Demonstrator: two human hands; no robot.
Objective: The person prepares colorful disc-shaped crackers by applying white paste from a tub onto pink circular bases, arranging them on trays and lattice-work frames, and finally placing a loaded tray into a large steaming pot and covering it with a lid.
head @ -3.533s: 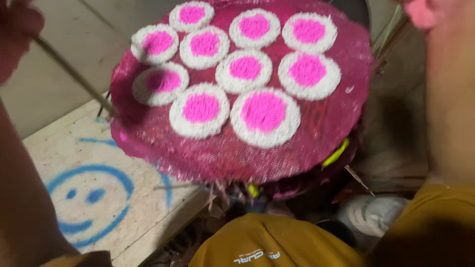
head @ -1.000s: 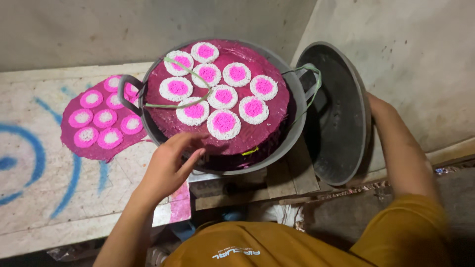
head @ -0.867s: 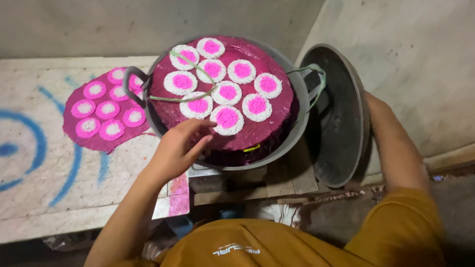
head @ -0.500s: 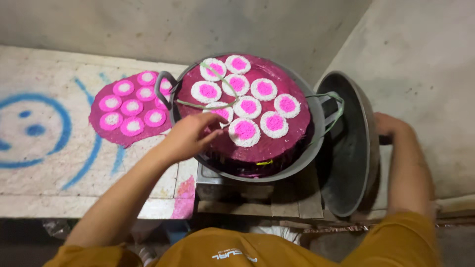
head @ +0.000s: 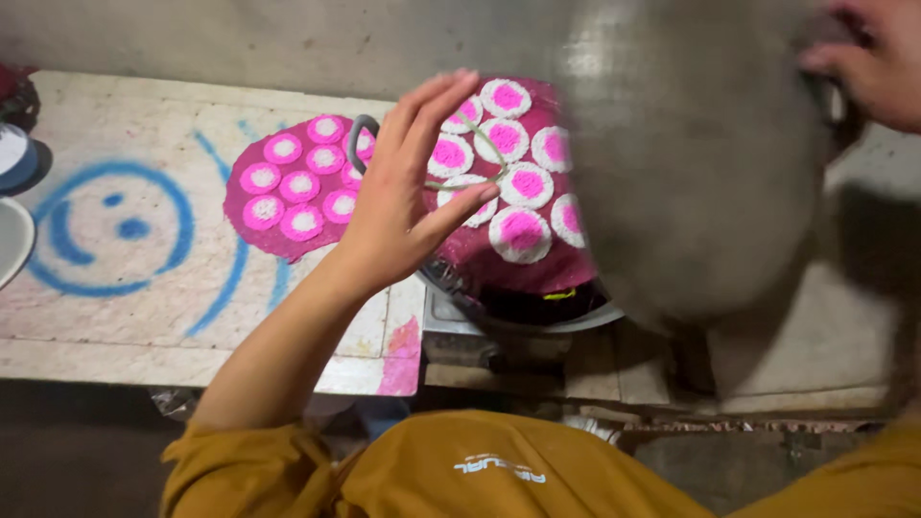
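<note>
Head view: a big round grey metal lid [head: 696,163], blurred and close to the camera, is held up over the right part of a wide metal steamer pot [head: 523,312]; the right hand [head: 868,58], at the lid's upper right edge, has its grip closed on the lid. Inside the pot lies a round magenta cloth-like tray [head: 508,259] carrying white discs with pink centres [head: 521,230], with a thin bent wire [head: 480,177] lying across them. The left hand [head: 408,187] hovers open in front of the pot's left rim, fingers spread and holding nothing, near the pot's grey loop handle [head: 357,139]. Left of the pot, on the pale stone bench [head: 144,307] with a blue painted smiley, rests a second, smaller magenta tray of pink-and-white discs [head: 293,192]. Judging from this, the step in hand is covering the pot; seating the lid would call for centring it on the rim and getting the free hand clear. The lid hides the pot's right half, so the rest of the discs cannot be counted, and the right hand's fingers are cut off by the frame edge.
</note>
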